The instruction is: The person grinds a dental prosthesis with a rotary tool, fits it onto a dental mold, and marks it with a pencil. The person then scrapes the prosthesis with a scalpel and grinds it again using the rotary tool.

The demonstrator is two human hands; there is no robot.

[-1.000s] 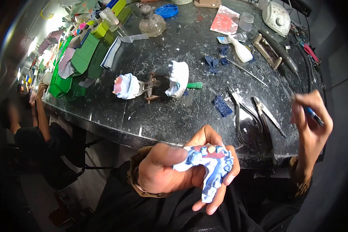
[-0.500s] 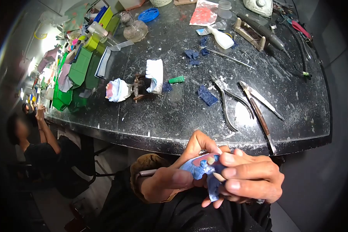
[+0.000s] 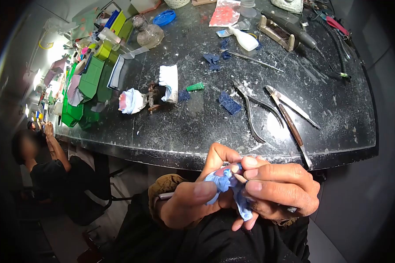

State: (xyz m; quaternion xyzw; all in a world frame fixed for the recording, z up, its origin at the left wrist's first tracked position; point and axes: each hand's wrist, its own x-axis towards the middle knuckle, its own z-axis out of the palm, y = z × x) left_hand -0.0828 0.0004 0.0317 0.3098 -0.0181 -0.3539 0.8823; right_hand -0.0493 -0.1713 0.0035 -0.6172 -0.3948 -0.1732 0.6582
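My left hand [image 3: 189, 199], below the table's front edge, is closed round a light-blue dental model [image 3: 224, 182] with a pink patch on it. My left thumb lies along its near side. From the right, my right hand [image 3: 287, 190] pinches a small tan pointed piece [image 3: 239, 177] against the model; the fingers hide most of this piece, and I cannot tell its kind. A ragged light-blue part [image 3: 243, 208] of the model hangs between both hands. Beside my left wrist a silvery rod-like thing [image 3: 166, 196] sticks out.
On the table [image 3: 184, 136] are pliers [image 3: 254, 109], a brown-handled knife [image 3: 289, 122], an articulator with white casts [image 3: 151, 98], dark-blue scraps [image 3: 229, 103], a green tube [image 3: 195, 86], a white bottle [image 3: 243, 39] and a handpiece [image 3: 294, 30]. Another person [image 3: 52, 168] sits at left.
Both hands and the model have shifted slightly up and left in view. The dark-blue patch by my right fingers shows less, and the tan piece has moved up against the model.
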